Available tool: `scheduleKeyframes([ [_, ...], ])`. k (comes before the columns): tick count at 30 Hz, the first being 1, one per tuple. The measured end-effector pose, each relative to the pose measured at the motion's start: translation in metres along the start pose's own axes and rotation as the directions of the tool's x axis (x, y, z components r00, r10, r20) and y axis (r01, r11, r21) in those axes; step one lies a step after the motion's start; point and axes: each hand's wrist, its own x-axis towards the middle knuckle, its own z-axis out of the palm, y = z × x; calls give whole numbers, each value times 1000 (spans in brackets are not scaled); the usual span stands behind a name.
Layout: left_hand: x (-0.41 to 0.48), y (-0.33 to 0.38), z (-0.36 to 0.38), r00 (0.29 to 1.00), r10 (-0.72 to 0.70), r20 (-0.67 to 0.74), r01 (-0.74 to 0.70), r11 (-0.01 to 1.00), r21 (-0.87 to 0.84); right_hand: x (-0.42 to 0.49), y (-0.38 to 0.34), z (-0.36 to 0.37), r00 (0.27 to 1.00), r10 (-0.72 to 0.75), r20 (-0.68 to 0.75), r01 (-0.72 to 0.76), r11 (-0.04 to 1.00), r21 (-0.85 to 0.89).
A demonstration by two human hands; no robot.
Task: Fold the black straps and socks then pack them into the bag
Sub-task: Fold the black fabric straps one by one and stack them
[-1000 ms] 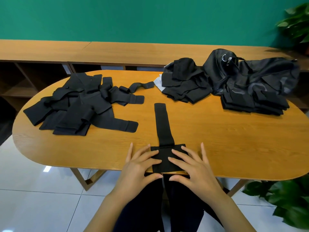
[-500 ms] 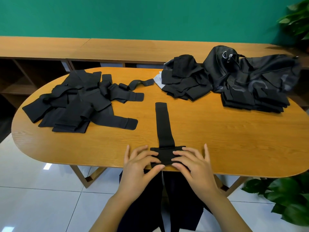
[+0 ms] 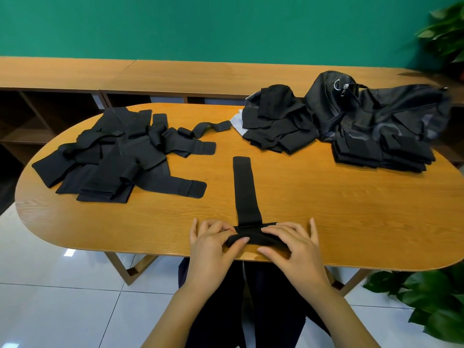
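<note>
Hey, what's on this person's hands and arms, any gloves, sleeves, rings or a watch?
Nothing is worn on them. The left hand and the right hand have no gloves and no rings that show. The left forearm and the right forearm are uncovered down to the picture's lower edge: no sleeve, watch or bracelet is in view.

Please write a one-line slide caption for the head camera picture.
The left hand and right hand grip the bunched near end of a black strap on an oval wooden table.
</note>
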Motion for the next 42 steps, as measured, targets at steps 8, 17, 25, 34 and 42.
scheduleKeyframes([
  [8, 1, -3, -5, 1000, -3, 23, 4, 997, -80, 4, 6, -4, 1000, 3, 14, -3, 999, 43],
  [17, 3, -1, -10, 995, -62, -83, 58, 997, -45, 14, -9, -10, 970, 221, 99, -239, 941, 241],
  [25, 12, 7, -5, 962, -196, -187, 208, 977, 42, 30, -16, 1, 958, 285, 35, -287, 941, 181],
  [34, 15, 4, -9, 978, -178, -114, 196, 965, 176, 34, -4, 10, 974, 213, -70, -210, 976, 50],
  [42, 10, -18, -8, 986, 154, 58, -156, 987, 41, 25, 0, 4, 974, -128, 186, 149, 984, -102],
])
